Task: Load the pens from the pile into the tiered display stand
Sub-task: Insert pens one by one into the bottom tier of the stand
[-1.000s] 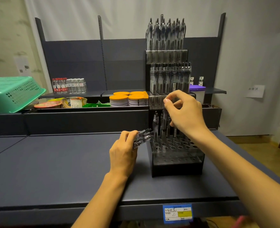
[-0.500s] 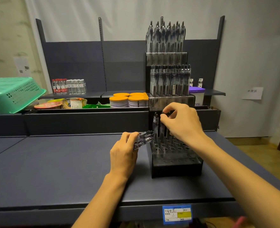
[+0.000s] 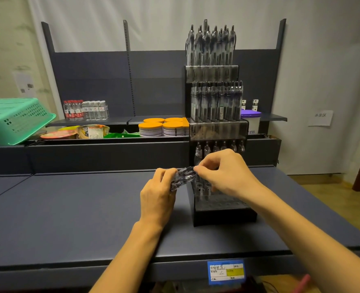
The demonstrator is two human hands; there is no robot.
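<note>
A black tiered display stand (image 3: 223, 214) stands on the dark table, right of centre. Its top tier (image 3: 210, 47) and middle tier (image 3: 217, 102) are packed with clear pens. The bottom tier holds one back row of pens (image 3: 219, 145), with open holes in front. My left hand (image 3: 157, 196) grips a bundle of clear pens (image 3: 183, 176) just left of the stand. My right hand (image 3: 225, 172) reaches across the stand's bottom tier and pinches the tip end of a pen in that bundle.
A green plastic basket (image 3: 12, 119) sits at the far left. Water bottles (image 3: 86, 109), orange-lidded tubs (image 3: 162, 126), food bowls (image 3: 77, 132) and a purple-lidded container (image 3: 251, 119) line the shelves behind. A blue price label (image 3: 225, 271) hangs on the table's front edge.
My right hand came down from the stand's bottom tier and moved left to the bundle in my left hand. The left hand stayed put.
</note>
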